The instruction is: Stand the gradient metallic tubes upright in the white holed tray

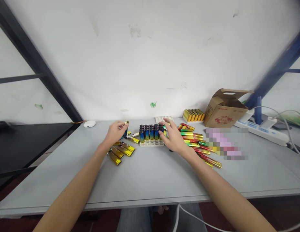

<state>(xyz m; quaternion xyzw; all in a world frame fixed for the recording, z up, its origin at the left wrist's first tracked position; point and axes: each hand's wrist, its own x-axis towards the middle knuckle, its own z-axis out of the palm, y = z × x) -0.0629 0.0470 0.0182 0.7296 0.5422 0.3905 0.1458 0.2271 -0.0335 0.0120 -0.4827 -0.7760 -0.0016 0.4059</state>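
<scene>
My left hand (pixel 116 132) is closed around a lighter (pixel 126 127) with a gold end and a blue body, held upright above the table. Below it lie several loose gold lighters (pixel 125 149). In the middle, a white tray (pixel 151 144) holds rows of upright blue lighters with black tops (pixel 151 132). My right hand (pixel 173 135) is at the tray's right end, thumb and fingers apart, the thumb against the end lighters. Whether its fingertips touch anything behind is hidden. Beside it lies a pile of red, green and gold lighters (pixel 195 142).
At the back right stand a tray of orange-gold lighters (pixel 194 115) and an open cardboard box (pixel 224 111). Behind my right hand is another white tray (pixel 164 118). A power strip (pixel 263 130) with cables lies at the right, a white case (pixel 89 124) at the left.
</scene>
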